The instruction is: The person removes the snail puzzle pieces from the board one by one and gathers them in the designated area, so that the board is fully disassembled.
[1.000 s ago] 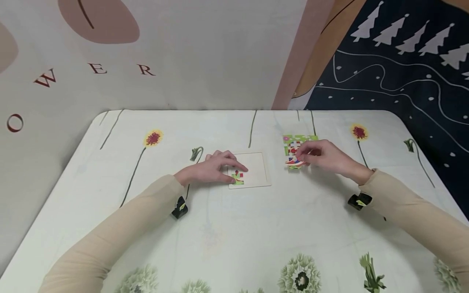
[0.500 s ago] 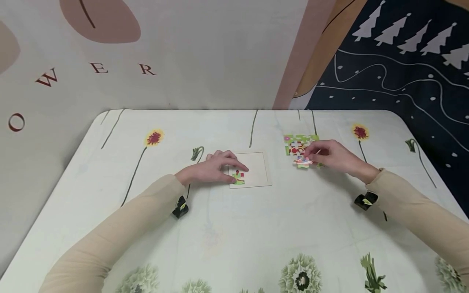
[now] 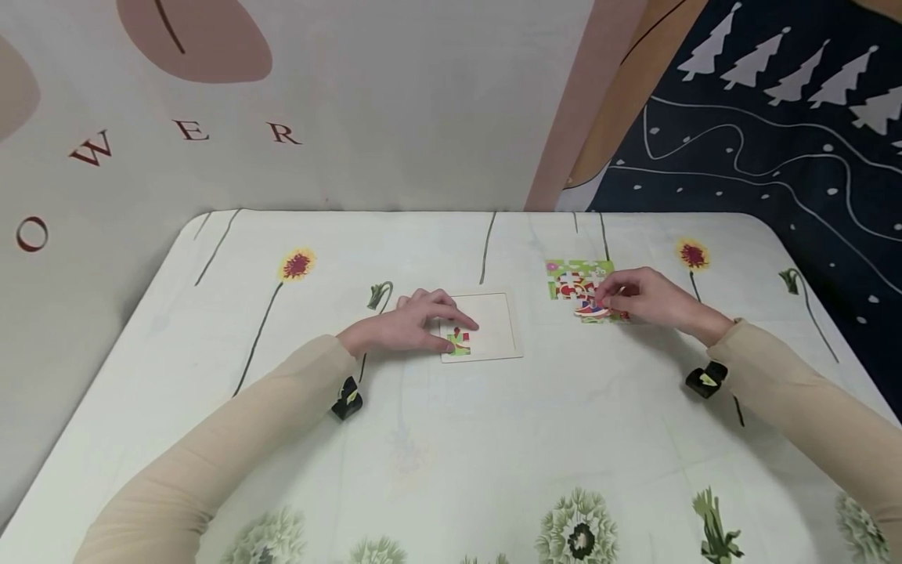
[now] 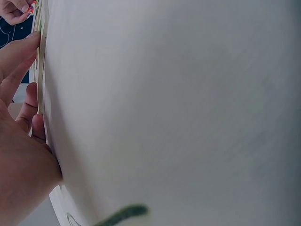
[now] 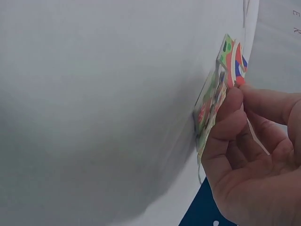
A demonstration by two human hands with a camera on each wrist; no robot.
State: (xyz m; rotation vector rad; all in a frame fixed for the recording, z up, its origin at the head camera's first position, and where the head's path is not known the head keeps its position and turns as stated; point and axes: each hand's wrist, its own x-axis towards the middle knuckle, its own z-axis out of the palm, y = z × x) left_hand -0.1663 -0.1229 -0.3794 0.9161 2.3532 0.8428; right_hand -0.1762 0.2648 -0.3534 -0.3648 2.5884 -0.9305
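In the head view my left hand [image 3: 402,325] rests on a pale, flat puzzle tray [image 3: 496,325], fingers extended across its left side. Green and red puzzle pieces [image 3: 460,342] lie in the tray's near left corner, next to the thumb. Thumb and fingertips of my right hand [image 3: 651,299] pinch a puzzle piece [image 5: 236,66] with red, white and blue curves and a green corner. That piece is raised a little over a group of colourful puzzle pieces [image 3: 560,270], which the hand partly covers. The left wrist view shows the tray edge-on beside the fingers.
A white cloth with printed flowers covers the table [image 3: 437,454]. Behind it stands a pale backdrop [image 3: 395,117] with printed letters, and a dark blue cloth [image 3: 761,172] with white trees hangs at the right.
My right hand has shifted to the right with the pinched puzzle piece, uncovering more of the left part of the group. The left hand has stayed on the tray.
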